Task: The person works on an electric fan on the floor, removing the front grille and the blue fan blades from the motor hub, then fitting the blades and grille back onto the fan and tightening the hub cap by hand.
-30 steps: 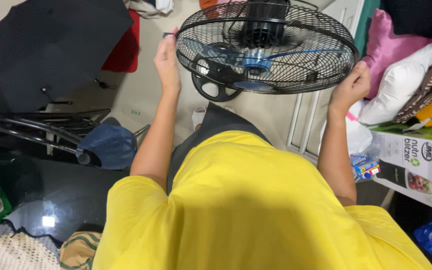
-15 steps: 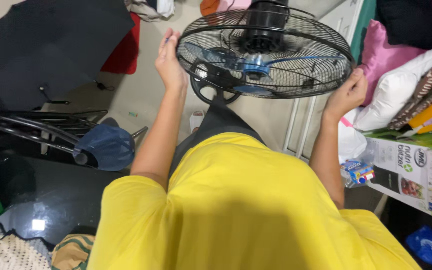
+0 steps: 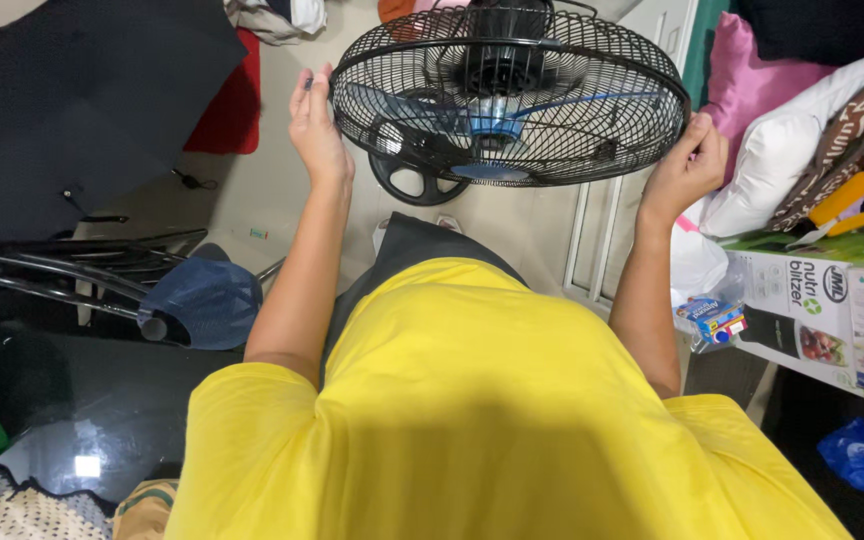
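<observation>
Gripping round black wire fan cage (image 3: 509, 95) | left hand (image 3: 316, 130) | right hand (image 3: 685, 172) clasp rim

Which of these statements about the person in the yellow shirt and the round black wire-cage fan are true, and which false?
1. Both hands are on the round black wire-cage fan: the left hand at one side of the rim, the right hand at the other. True.
2. The fan blades are red. False: they are blue.
3. A pink pillow lies beside the right hand. True.
4. The open umbrella is white. False: it is black.
</observation>
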